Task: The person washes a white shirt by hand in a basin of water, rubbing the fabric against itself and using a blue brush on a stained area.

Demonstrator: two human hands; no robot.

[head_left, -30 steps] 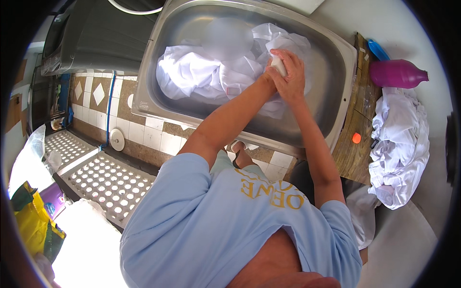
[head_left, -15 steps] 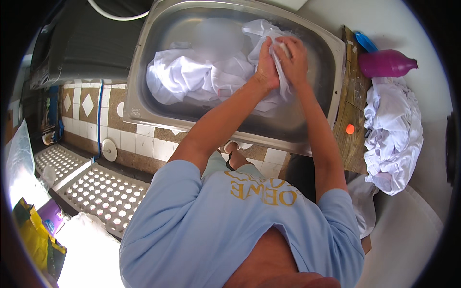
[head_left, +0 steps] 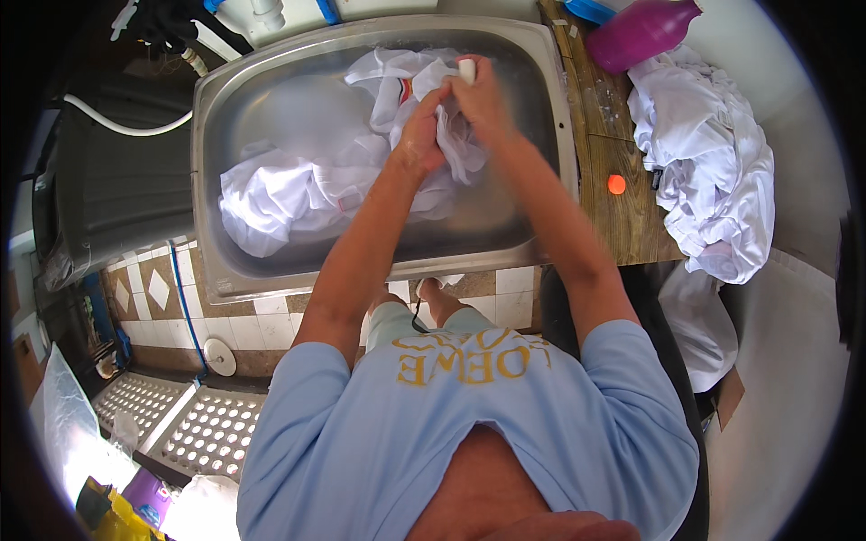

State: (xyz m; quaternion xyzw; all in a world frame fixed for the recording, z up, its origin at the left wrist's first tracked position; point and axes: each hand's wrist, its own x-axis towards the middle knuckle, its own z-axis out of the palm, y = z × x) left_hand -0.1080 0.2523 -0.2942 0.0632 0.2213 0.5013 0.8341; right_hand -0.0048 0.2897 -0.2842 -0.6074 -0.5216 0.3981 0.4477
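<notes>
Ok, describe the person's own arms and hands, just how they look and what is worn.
Both forearms are bare from the short sleeves down. The left hand and right hand wear no gloves, and no watch, ring or bracelet shows. The light blue T-shirt has loose short sleeves ending above the elbows and yellow lettering across the chest.

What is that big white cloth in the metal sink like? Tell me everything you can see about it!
The white cloth is soft, wrinkled fabric, bunched in a heap inside the shiny metal sink. It looks wet and clings in folds, with a small patch of red and yellow showing near the top. One part spreads toward the sink's left side; another part is gathered up and squeezed between the left hand and the right hand, which also holds a small white piece.
</notes>
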